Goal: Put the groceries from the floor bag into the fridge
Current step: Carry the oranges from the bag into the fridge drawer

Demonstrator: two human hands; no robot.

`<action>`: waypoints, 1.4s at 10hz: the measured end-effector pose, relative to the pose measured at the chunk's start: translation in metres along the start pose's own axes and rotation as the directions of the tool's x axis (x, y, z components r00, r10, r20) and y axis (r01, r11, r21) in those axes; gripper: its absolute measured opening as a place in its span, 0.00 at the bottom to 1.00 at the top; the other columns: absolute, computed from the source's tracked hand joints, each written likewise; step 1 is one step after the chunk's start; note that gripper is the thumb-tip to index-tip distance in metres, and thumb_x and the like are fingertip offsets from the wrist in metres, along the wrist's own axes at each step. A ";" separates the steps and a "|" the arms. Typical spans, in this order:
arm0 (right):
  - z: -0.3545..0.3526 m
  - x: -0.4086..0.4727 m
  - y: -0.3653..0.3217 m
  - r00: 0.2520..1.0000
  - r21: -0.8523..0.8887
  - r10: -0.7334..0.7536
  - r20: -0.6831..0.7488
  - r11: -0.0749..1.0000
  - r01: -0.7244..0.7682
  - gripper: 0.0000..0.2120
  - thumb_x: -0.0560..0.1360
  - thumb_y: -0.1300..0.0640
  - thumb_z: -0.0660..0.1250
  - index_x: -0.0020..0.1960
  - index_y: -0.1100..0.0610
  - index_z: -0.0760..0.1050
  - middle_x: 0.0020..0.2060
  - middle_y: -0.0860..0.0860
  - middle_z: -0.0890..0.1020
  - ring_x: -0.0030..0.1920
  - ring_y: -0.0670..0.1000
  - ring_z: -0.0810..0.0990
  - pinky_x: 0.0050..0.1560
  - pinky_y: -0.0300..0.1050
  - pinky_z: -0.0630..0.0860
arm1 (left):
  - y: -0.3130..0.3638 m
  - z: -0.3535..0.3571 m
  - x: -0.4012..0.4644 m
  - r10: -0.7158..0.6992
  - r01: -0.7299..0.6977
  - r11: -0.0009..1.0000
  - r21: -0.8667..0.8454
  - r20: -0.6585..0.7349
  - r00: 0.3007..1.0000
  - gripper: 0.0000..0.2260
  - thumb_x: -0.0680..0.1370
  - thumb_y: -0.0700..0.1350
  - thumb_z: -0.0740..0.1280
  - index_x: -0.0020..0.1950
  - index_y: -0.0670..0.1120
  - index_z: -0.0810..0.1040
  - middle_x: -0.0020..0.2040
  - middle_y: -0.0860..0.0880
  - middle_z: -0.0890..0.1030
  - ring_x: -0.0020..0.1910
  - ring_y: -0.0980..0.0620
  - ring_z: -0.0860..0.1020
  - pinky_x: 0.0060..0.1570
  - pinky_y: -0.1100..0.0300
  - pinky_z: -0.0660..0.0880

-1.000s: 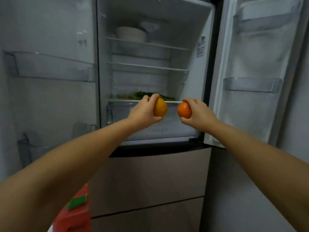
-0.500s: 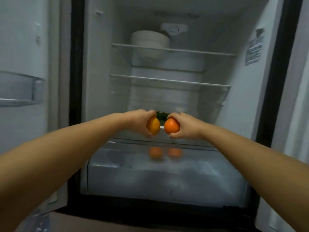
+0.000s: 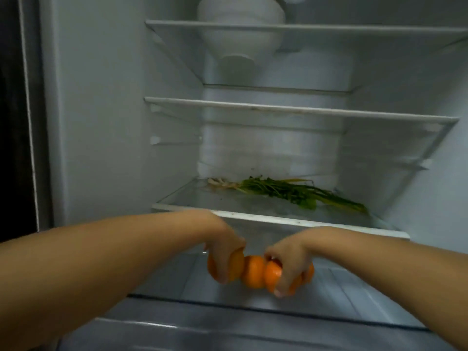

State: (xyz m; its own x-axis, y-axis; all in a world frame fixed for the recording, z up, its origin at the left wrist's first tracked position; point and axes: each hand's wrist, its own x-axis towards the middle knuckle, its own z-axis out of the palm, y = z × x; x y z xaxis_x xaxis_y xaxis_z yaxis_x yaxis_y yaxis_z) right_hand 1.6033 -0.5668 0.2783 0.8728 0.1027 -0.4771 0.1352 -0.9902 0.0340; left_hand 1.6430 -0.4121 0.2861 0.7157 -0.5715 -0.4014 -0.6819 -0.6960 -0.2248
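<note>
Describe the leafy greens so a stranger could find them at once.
Look inside the open fridge, at the lowest glass shelf just above both hands. The leafy greens lie flat along its back: long green stalks with pale roots pointing left, the only green item there.

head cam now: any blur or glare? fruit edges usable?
Head view: dim, bluish light, soft overall. Oranges smear into one blob between the left hand and right hand, edges unreliable. Greens fairly sharp. Wide-angle bends the shelf edges. No strong glare.
</note>
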 end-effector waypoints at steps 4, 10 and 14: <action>0.024 0.003 -0.005 0.993 -0.086 0.075 0.095 0.994 -0.067 0.36 0.72 0.48 0.71 0.74 0.54 0.58 0.68 0.55 0.68 0.62 0.60 0.75 0.55 0.52 0.78 | -0.001 0.047 0.040 -0.041 0.056 0.974 -0.218 0.074 0.996 0.29 0.69 0.51 0.76 0.68 0.48 0.71 0.61 0.48 0.78 0.56 0.51 0.78 0.58 0.51 0.77; -0.004 -0.146 -0.093 0.601 -0.078 -0.167 -0.781 0.982 0.171 0.13 0.75 0.51 0.62 0.57 0.52 0.76 0.55 0.54 0.81 0.56 0.57 0.78 0.53 0.49 0.76 | 0.057 0.021 -0.193 -0.422 -0.032 0.860 -0.509 -0.745 0.516 0.09 0.76 0.45 0.64 0.55 0.46 0.78 0.45 0.48 0.80 0.48 0.47 0.78 0.43 0.62 0.68; 0.138 -0.190 -0.296 0.408 -0.204 -0.538 -0.738 0.754 0.624 0.11 0.76 0.50 0.60 0.57 0.50 0.75 0.49 0.49 0.82 0.51 0.54 0.79 0.47 0.47 0.74 | 0.098 0.237 -0.408 -0.750 -0.005 0.608 -0.794 -0.576 0.325 0.06 0.77 0.40 0.65 0.52 0.44 0.79 0.36 0.50 0.78 0.34 0.58 0.73 0.38 0.70 0.69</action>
State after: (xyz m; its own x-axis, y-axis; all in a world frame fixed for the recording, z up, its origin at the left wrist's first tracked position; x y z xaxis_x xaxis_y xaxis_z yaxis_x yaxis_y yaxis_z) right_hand 1.3329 -0.3060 0.2381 0.6297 0.6438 0.4348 0.7423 -0.6637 -0.0924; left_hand 1.2482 -0.1445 0.2172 0.8312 0.0858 0.5492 -0.2980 -0.7653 0.5705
